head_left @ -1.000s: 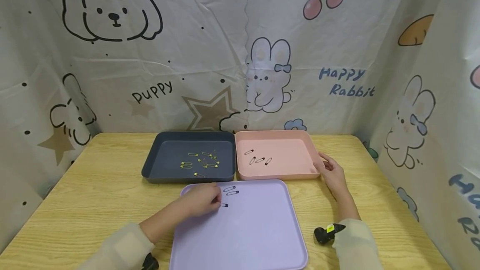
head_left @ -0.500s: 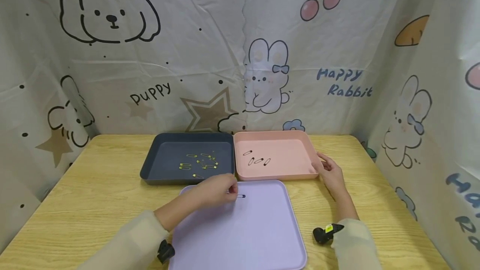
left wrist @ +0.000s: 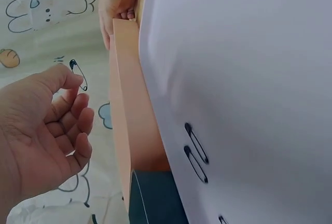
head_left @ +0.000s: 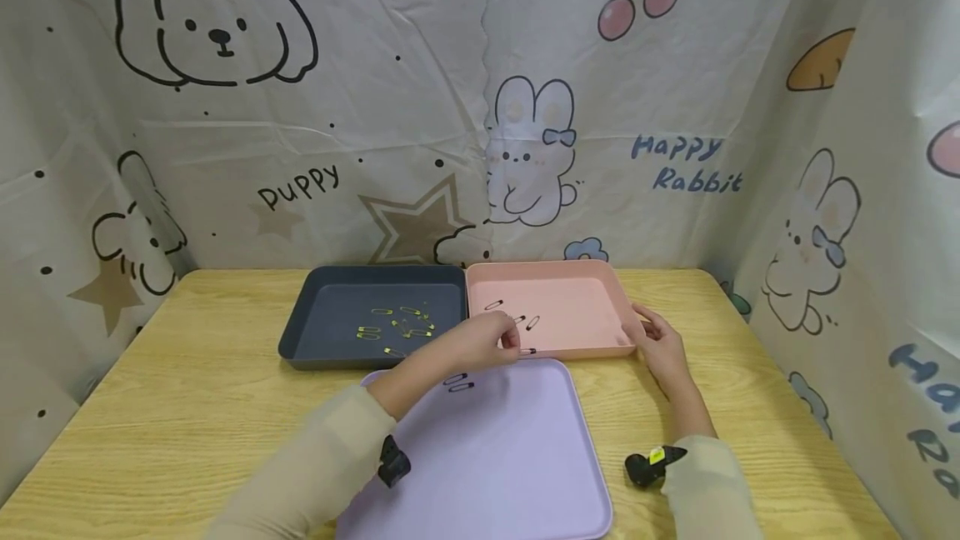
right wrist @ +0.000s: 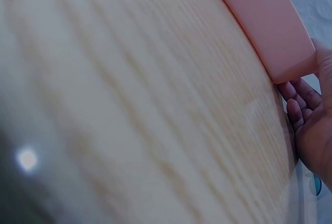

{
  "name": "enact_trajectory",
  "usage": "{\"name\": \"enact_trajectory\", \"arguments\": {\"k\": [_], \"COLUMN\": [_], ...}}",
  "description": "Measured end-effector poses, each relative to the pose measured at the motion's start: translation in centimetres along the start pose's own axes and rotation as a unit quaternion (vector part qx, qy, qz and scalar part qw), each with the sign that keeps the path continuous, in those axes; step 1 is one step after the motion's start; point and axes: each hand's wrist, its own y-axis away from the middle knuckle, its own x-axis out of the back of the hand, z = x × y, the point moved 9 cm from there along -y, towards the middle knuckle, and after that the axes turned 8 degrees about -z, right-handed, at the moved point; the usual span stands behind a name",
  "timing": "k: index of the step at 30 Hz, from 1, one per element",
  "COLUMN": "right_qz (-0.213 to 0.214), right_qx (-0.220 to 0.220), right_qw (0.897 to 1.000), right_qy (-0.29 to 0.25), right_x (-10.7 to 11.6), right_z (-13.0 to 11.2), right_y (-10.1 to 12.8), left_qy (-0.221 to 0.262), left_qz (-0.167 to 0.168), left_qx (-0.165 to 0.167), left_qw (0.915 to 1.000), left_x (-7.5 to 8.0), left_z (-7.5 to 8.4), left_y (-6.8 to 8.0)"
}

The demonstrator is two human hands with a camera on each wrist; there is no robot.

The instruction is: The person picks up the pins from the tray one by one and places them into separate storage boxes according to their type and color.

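Observation:
My left hand (head_left: pixel 480 342) pinches a black safety pin (left wrist: pixel 72 64) between thumb and forefinger, over the near rim of the pink tray (head_left: pixel 577 307). Its other fingers curl loosely, as the left wrist view shows. Several black safety pins (head_left: pixel 532 322) lie inside that tray, partly hidden by the hand. At the tray's right side, my right hand (head_left: pixel 663 350) grips the wall, thumb at the rim and fingers outside. On the lilac tray (head_left: pixel 517 457), black safety pins (head_left: pixel 461 387) lie near the far left edge, partly behind my left forearm.
Left of the pink tray stands a dark blue-grey tray (head_left: pixel 322 319) holding several yellow safety pins (head_left: pixel 367 330). All three trays sit close together on a wooden table (head_left: pixel 187 382). A printed curtain (head_left: pixel 420 65) hangs behind and at both sides.
My left hand has carried the black safety pin from the lilac tray, rightward and away from me, to the pink tray's near rim. The right hand keeps its place at the pink tray.

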Motion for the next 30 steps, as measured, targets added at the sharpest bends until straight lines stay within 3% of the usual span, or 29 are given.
{"name": "enact_trajectory", "arguments": {"k": [9,16,30], "right_qz": [0.001,0.005,0.005], "right_qx": [0.007,0.005,-0.003], "right_qw": [1.0,1.0,1.0], "right_qy": [-0.001,-0.001,0.003], "right_x": [0.2,0.2,0.1], "right_z": [-0.2,0.1,0.2], "right_y": [0.0,-0.1,-0.1], "left_qy": [0.012,0.029,0.088], "left_qz": [0.017,0.021,0.036], "left_qx": [0.007,0.03,0.044], "left_qw": [0.9998,0.9989,0.9945], "left_x": [0.1,-0.1,-0.4], "left_z": [0.2,-0.2,-1.0], "left_y": [-2.3,-3.8,-5.3]}}
